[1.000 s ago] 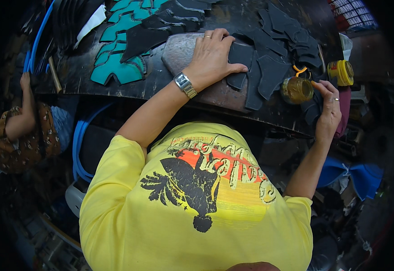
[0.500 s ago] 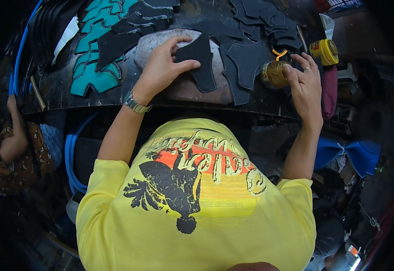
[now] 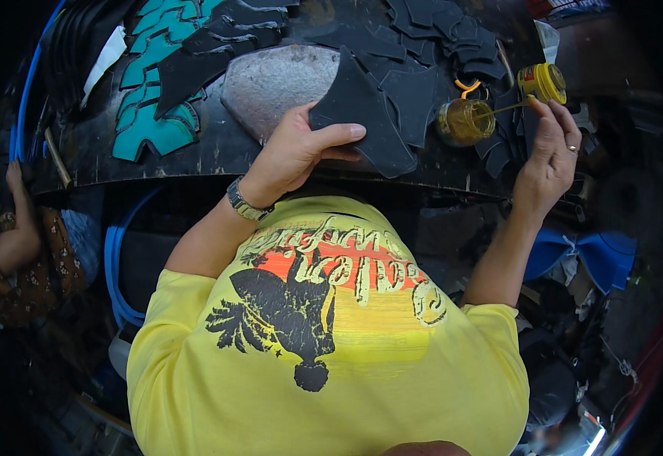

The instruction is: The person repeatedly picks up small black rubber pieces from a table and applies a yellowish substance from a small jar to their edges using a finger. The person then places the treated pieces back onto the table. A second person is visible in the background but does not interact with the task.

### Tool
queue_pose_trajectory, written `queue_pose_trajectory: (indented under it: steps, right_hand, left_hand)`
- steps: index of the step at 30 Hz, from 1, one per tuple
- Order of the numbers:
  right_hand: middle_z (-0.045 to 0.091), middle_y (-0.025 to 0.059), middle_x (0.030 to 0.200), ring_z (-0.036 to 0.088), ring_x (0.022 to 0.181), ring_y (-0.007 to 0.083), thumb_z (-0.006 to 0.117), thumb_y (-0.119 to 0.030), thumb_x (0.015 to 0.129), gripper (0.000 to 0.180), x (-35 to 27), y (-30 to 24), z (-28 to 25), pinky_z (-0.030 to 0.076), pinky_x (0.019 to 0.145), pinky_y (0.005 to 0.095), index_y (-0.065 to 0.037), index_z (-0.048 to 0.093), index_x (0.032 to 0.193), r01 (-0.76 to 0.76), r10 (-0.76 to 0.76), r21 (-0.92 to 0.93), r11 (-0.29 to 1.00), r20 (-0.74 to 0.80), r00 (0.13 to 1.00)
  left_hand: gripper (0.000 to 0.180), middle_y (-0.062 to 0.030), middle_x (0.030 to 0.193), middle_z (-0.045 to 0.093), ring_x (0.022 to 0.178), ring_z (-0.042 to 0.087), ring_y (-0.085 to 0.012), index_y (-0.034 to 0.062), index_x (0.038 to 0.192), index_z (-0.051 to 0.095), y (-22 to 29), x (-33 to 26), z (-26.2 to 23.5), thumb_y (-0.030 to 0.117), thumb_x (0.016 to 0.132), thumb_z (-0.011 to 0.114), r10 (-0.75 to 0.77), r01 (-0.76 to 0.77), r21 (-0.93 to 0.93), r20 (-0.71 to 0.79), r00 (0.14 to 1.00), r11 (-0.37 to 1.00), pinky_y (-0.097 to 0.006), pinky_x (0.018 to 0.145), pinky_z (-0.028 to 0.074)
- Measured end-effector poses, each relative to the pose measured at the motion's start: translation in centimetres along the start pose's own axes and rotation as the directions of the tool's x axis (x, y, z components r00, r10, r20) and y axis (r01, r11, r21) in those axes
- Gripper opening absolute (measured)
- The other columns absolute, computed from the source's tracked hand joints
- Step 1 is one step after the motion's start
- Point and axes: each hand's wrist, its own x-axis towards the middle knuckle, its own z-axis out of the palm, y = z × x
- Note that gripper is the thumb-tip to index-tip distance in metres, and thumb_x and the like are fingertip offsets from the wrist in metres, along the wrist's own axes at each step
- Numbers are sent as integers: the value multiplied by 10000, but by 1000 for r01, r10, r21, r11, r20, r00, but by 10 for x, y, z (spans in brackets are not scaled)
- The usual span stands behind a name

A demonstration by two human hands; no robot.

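My left hand [image 3: 293, 152] grips a black, pointed cut-out piece [image 3: 362, 114] by its lower edge, holding it above the near side of the dark worktable [image 3: 195, 156]. The piece partly covers a grey rounded slab [image 3: 274, 80]. My right hand [image 3: 548, 156] pinches a thin stick [image 3: 506, 109] whose far end reaches into an open jar of amber glue [image 3: 461, 121]. A yellow lid [image 3: 542, 82] lies just behind the right hand's fingers.
Several black cut pieces [image 3: 438, 23] are heaped at the back right of the table, with teal ones [image 3: 153, 129] at the back left. Another person's arm [image 3: 20, 243] is at the far left. Blue tubing [image 3: 115, 266] and blue cloth [image 3: 582, 254] hang below the table.
My left hand has lifted the black piece off the grey slab and drawn it toward me. My right hand has moved back from the jar, with the stick in it.
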Motion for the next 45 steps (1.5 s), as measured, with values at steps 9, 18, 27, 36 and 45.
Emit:
queue_pose_trajectory:
  steps: [9,18,27,36,45]
  right_hand:
    - [597,123,1177,574,1124,287,579,127,767,369,-32,-33,2,441,979,362,-51,722,1056,37,8,-158,987,276,961]
    - [603,83,1136,597,1036,157,574,105,879,406,-60,-47,50,469,929,295,-19,630,1261,-360,156,522,773,394,906]
    - [623,34,1005,584,937,78,632,35,890,548,-67,-45,45,468,859,232,-36,500,1417,-523,209,520,676,544,812]
    - [626,76,1129,589,960,115,625,120,853,631,-48,-43,37,460,884,249,-6,454,1447,-229,-39,414,881,546,837]
    - [611,74,1110,603,980,140,641,106,867,363,-52,-39,47,472,877,248,-12,659,1210,-366,92,620,694,428,899]
  left_hand:
    - [331,-69,1090,698,964,695,-152,27,1244,573,-7,5,17,61,929,667,-9,10,-51,21,1000,999,-303,783,610]
    - [334,-67,1115,683,971,688,-145,31,1263,557,-10,4,17,57,943,649,19,-18,-82,0,1000,996,-293,772,616]
    - [425,-89,1209,642,1095,649,-185,37,1317,518,-15,8,12,24,919,669,49,-49,-127,-9,999,991,-329,886,583]
    - [602,-110,1285,619,1260,541,-310,80,1329,567,20,-1,14,149,779,803,630,-568,821,471,618,-57,-429,1159,303]
    - [286,-3,1020,704,917,626,-55,1,1191,687,3,-2,20,100,923,710,62,-161,393,254,965,905,-222,825,526]
